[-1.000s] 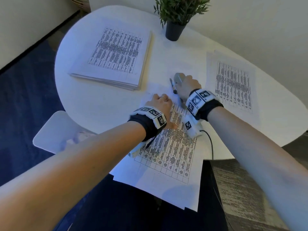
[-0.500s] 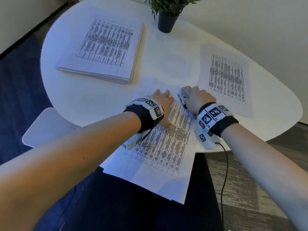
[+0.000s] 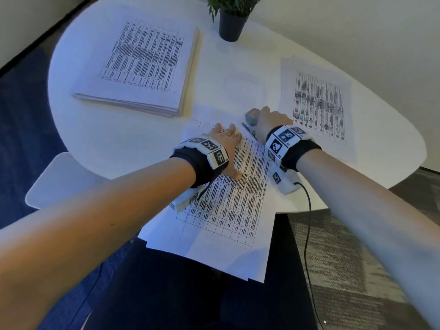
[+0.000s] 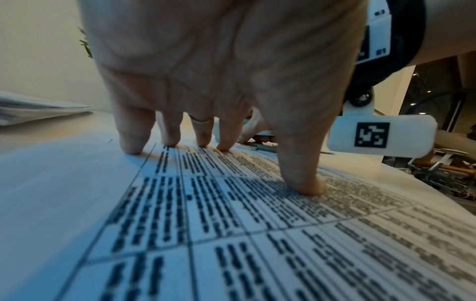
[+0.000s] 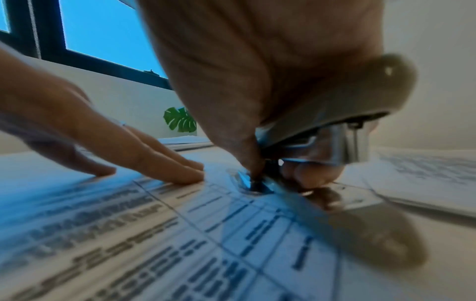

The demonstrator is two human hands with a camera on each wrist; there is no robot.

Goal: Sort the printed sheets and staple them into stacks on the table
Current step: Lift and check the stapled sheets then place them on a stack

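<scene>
A set of printed sheets (image 3: 228, 210) lies at the near edge of the white table (image 3: 133, 144), its lower part hanging over the edge. My left hand (image 3: 226, 144) presses flat on these sheets (image 4: 206, 224) with straight, spread fingers (image 4: 170, 130). My right hand (image 3: 269, 122) grips a grey stapler (image 3: 252, 115) at the far right corner of the set. In the right wrist view the stapler (image 5: 347, 106) is tilted, its nose down on the sheets (image 5: 180, 234), with my curled fingers (image 5: 311, 173) under it.
A thick pile of printed sheets (image 3: 142, 67) lies at the far left. A thin printed set (image 3: 319, 103) lies at the right. A dark potted plant (image 3: 232, 22) stands at the back. A white chair (image 3: 59, 179) is at the left, and a black cable (image 3: 309, 234) hangs off the near edge.
My right hand has drawn the stapler nearer, in to the sheets' far right corner beside my left hand. My left hand stays pressed on the sheets.
</scene>
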